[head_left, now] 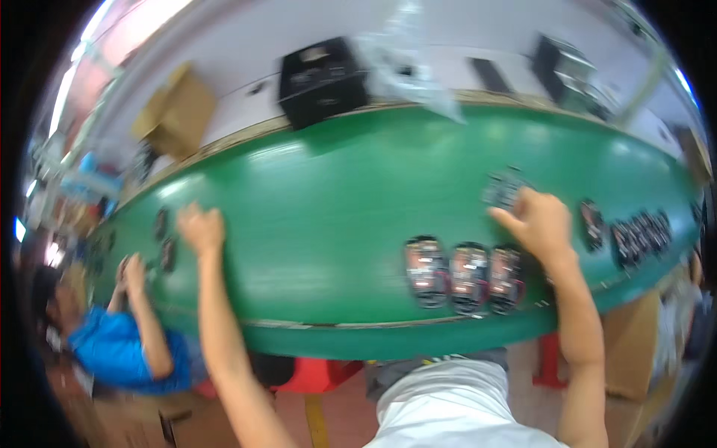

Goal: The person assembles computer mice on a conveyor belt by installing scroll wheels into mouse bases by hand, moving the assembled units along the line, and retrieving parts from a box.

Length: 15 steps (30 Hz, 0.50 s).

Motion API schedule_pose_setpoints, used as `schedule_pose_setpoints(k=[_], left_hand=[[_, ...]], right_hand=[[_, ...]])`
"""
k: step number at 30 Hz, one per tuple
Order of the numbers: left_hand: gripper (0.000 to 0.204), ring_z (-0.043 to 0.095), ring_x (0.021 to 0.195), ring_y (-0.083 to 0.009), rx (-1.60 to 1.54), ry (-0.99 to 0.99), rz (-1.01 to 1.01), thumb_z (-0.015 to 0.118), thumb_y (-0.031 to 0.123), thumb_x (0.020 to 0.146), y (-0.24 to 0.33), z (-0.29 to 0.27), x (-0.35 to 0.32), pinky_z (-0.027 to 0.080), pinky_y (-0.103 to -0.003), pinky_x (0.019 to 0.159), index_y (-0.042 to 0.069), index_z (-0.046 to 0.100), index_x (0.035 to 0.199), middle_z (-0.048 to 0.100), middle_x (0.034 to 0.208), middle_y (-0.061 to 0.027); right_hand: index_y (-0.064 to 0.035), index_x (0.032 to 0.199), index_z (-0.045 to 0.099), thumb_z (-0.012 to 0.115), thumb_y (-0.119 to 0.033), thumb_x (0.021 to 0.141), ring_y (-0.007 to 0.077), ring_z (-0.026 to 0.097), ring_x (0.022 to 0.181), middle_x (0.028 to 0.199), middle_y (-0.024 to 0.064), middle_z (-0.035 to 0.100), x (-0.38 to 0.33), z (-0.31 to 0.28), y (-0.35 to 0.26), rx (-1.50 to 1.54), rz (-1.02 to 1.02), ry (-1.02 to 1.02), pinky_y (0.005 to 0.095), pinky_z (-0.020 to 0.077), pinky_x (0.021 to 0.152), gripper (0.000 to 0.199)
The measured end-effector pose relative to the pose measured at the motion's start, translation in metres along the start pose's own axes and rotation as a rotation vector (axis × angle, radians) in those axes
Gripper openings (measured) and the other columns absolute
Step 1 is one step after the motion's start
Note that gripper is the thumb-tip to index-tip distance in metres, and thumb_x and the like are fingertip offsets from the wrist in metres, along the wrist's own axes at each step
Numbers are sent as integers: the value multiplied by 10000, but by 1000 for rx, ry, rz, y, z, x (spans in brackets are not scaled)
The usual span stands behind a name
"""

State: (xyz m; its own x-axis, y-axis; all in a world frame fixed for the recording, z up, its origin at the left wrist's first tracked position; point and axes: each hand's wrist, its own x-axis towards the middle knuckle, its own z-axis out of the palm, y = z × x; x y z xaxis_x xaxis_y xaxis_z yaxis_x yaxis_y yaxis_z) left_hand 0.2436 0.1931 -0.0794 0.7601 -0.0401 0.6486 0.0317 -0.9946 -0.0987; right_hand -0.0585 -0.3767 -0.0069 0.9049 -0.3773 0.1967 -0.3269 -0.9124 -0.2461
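My right hand (544, 224) is closed at the thumb and forefinger on a small dark grey, partly see-through piece (503, 187); its other fingers are curled out of sight. Just nearer than this hand, three dark oval housings with shiny, exposed inner parts stand in a row: a left one (426, 272), a middle one (470, 277) and a right one (506, 279). Far to the left, my left hand (202, 228) is over the green surface, slightly blurred, fingers apart and holding nothing I can see. Beside it lie two small dark devices (168, 254).
The long green work surface (321, 216) curves across the view. More housings (641, 237) are lined up at the right, with a single one (591, 224) beside them. Behind stand a black box (321, 84), a cardboard box (175, 112) and clear plastic (411, 67). A person in blue (127, 347) works at left.
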Motion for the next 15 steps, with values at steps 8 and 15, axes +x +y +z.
schedule_pose_setpoints(k=[8, 15], left_hand=[[641, 342, 1425, -461, 68, -112, -403, 605, 324, 881, 0, 9, 24, 298, -543, 1178, 62, 478, 1451, 351, 1562, -259], [668, 316, 1430, -514, 287, -320, -716, 537, 448, 915, -85, -9, 3, 192, -672, 1170, 124, 453, 1493, 367, 1556, -268]], right_hand=[[-20, 845, 585, 761, -78, 792, 197, 638, 641, 721, 95, 637, -4, 10, 26, 283, -151, 52, 340, 492, 602, 193], [11, 1044, 636, 670, 33, 840, 115, 634, 841, 961, 68, 646, -8, 0, 27, 723, -20, -105, 261, 535, 759, 207]])
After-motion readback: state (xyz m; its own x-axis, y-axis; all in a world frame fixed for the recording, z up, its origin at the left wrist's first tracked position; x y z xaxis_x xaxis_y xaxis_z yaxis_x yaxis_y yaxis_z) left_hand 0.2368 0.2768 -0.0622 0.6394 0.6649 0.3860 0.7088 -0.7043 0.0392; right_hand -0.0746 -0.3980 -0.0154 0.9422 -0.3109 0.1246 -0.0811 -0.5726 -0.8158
